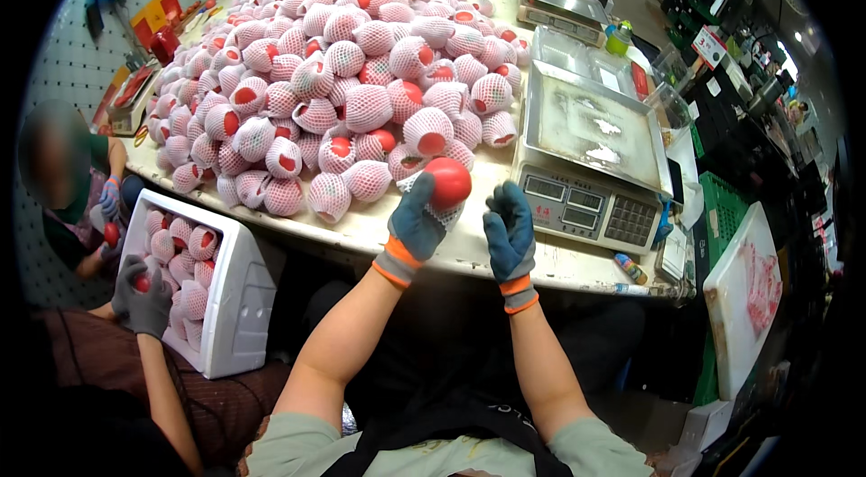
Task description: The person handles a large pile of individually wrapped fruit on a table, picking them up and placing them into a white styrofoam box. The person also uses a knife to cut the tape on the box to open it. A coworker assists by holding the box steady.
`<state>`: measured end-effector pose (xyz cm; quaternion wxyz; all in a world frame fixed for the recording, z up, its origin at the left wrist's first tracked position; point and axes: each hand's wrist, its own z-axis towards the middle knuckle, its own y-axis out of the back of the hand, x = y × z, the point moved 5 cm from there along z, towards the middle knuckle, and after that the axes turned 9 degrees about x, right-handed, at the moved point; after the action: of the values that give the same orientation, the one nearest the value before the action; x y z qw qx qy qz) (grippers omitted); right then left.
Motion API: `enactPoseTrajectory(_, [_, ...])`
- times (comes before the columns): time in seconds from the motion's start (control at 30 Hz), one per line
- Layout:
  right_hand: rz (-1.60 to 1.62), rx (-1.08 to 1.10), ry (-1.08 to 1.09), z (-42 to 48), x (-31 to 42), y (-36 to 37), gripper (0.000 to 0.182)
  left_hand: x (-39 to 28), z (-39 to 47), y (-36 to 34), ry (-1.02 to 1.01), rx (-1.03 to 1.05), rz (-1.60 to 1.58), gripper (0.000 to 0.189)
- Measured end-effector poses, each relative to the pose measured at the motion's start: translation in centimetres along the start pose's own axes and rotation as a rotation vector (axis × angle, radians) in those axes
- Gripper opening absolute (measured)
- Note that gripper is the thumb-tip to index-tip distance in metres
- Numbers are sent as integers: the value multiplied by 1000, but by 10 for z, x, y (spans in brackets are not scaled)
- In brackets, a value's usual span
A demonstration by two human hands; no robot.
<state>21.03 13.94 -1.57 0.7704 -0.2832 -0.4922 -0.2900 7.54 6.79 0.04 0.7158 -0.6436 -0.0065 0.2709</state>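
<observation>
My left hand [414, 223], in a blue and grey work glove with an orange cuff, holds a red tomato [449, 183] over the table's front edge. White foam netting sits around the tomato's underside, and its upper part is bare. To the right, my right hand [510, 233], gloved alike, is held up with its fingers curled a little and apart, with nothing in it. Just beyond my hands a big heap of red tomatoes in white foam net sleeves [345, 98] covers much of the table [379, 233].
A digital scale [588, 159] with a metal pan stands right of my hands. Clear plastic trays [561, 50] and a second scale [563, 3] are behind it. At left, a co-worker's gloved hands [145, 297] hold a tomato at a white foam box [237, 287]. Other people are farther off.
</observation>
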Motion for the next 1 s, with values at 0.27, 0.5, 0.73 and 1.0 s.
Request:
enactPoseTrajectory(0.27, [731,-72,-324,-1,-42,2,70,1,0,7,96,-20,41,38])
enactPoseTrajectory(0.5, [1014,-46,-464,0,-33,-3,82,-27,0,8,-103,-37,404,37])
enactPoseTrajectory(0.73, [1090,-35,-440,0,-30,-2,81,-15,-8,-14,-117,-35,983,38])
enactPoseTrajectory(1.0, [-364,212,-174,-5,-12,2,54,16,-13,-31,-150,307,1867,86])
